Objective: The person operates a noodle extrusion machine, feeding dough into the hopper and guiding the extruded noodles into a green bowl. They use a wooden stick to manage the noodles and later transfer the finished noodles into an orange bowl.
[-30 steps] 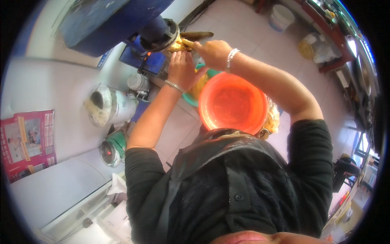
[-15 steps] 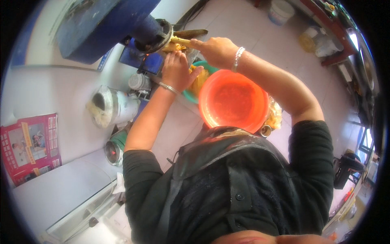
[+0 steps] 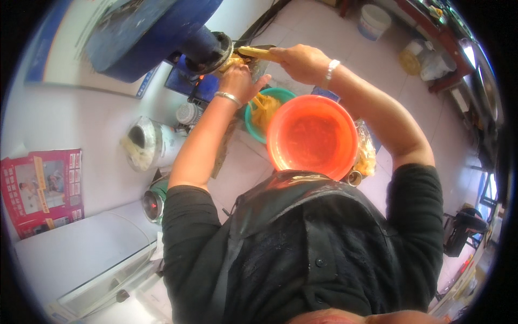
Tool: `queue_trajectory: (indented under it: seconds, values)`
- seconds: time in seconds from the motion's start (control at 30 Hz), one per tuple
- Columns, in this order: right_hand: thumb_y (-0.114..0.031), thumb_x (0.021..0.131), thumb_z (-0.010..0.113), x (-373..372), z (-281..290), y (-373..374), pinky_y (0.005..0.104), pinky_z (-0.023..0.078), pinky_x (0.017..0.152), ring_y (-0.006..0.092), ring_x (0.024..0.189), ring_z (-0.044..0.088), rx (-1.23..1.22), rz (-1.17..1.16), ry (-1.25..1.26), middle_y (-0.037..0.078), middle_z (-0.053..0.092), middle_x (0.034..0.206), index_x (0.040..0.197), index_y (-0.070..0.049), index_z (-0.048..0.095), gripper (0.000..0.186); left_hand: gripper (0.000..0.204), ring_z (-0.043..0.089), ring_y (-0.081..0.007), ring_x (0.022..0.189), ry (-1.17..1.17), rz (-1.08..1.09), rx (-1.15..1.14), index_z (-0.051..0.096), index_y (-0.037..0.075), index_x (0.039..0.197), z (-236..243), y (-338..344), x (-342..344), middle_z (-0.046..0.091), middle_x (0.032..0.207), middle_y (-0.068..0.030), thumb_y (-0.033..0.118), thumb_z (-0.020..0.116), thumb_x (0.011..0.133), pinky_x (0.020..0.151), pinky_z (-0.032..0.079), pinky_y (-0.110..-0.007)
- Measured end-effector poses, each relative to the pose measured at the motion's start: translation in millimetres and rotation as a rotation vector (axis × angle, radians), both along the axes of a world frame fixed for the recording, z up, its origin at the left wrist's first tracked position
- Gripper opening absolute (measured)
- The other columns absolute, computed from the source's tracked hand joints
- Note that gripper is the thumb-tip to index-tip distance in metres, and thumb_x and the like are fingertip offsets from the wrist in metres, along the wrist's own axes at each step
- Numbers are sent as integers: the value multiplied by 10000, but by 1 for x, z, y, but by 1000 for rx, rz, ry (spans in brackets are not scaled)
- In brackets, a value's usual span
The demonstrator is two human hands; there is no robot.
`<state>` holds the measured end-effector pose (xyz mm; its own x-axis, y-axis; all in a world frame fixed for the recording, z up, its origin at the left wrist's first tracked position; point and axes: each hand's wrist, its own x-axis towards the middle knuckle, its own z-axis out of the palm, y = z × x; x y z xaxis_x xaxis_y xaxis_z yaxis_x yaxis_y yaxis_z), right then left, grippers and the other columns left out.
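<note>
My right hand (image 3: 300, 63) grips a long pale-yellow stick-like piece (image 3: 252, 51) at the outlet (image 3: 216, 54) of a blue machine (image 3: 145, 32). My left hand (image 3: 237, 82) is just below the outlet, thumb apart and fingers bent against yellow crumbly material (image 3: 231, 61), their tips partly hidden. Below both hands, a green basin (image 3: 256, 129) holds yellow material, and a large orange-red basin (image 3: 312, 166) sits in front of my body, its inside reddish. Right of that lie a clear bag of yellow pieces (image 3: 366, 156) and a small metal cup (image 3: 354, 178).
At the left stand a white bucket (image 3: 162, 141), a small motor (image 3: 188, 112), a green metal appliance (image 3: 155, 200) and a pale counter (image 3: 75, 248) along the wall. A white pail (image 3: 374, 21), containers (image 3: 413, 56) and a reddish wooden bench (image 3: 456, 75) are at the upper right.
My right hand has moved up and to the right with the yellow piece, away from my left hand. My left hand stays at the outlet, and more of the green basin shows.
</note>
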<state>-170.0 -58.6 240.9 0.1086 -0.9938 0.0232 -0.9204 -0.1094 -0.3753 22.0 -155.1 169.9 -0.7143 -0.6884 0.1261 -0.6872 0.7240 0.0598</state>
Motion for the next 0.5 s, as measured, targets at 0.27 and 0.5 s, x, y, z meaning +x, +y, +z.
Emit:
queue_trajectory:
  seconds: [0.27, 0.5]
  values:
    - [-102, 842, 518, 17, -9, 23, 449, 521, 601, 335, 704, 668, 36, 47, 171, 159, 666, 755, 1291, -98, 503, 449, 401, 579, -382, 1084, 474, -172, -173, 602, -91, 1065, -14, 20, 31, 625, 1102, -260, 276, 567, 906, 966, 446, -423]
    - [-86, 844, 524, 42, -18, 6, 425, 511, 566, 330, 656, 658, 81, 108, 245, 154, 651, 709, 1373, -90, 410, 541, 641, 428, -434, 1259, 508, 104, -51, 437, -133, 1273, -42, 22, 65, 483, 1300, -313, 364, 579, 892, 1089, 315, -458]
